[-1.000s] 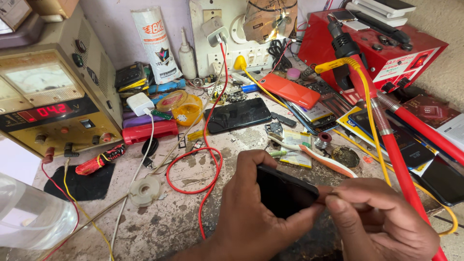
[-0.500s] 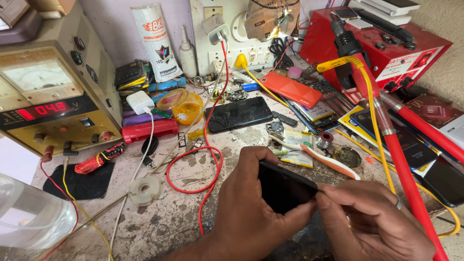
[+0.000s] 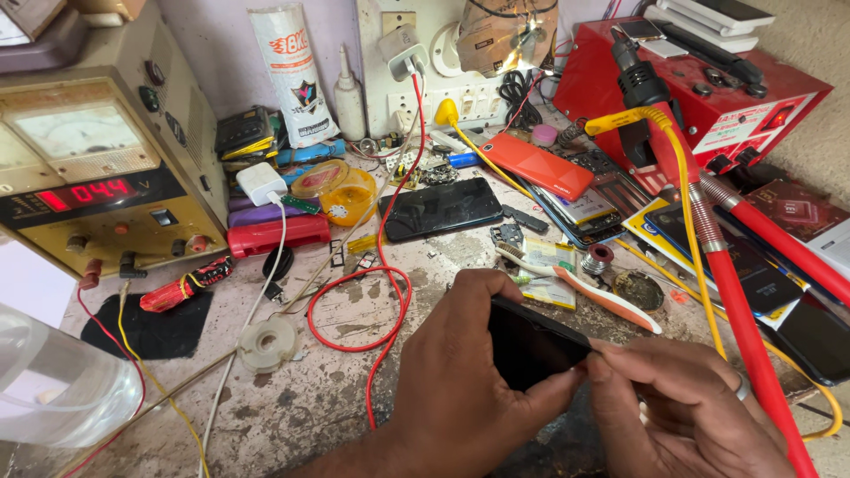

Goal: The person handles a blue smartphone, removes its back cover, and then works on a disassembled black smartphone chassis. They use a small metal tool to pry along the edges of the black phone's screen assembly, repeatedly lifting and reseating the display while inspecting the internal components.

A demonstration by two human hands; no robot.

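- The thin black slab of a phone with a glossy glass face (image 3: 529, 343) sat low in the middle of the cluttered stained workbench (image 3: 292, 398), lifted clear of it and tilted on edge between both hands.
- It looked light and stiff, but I'd call it fragile and a bit slippery on that glass, so the narrow side edges seemed the safest place to grip, not the flat face.
- The left hand (image 3: 460, 381) was wrapped around the phone from behind and below, thumb along the near edge, fingers curled closed on it.
- The right hand (image 3: 682, 412) (a ring on one finger) came in from the right with thumb and forefinger pinched tight at the phone's upper right corner; whether something tiny was held in that pinch I couldn't tell.
- Both wrists hung low near the bench's front edge.
- Just beyond lay a looped red wire (image 3: 359, 305), a second dark phone lying flat (image 3: 443, 208), and an orange-handled toothbrush (image 3: 580, 288).
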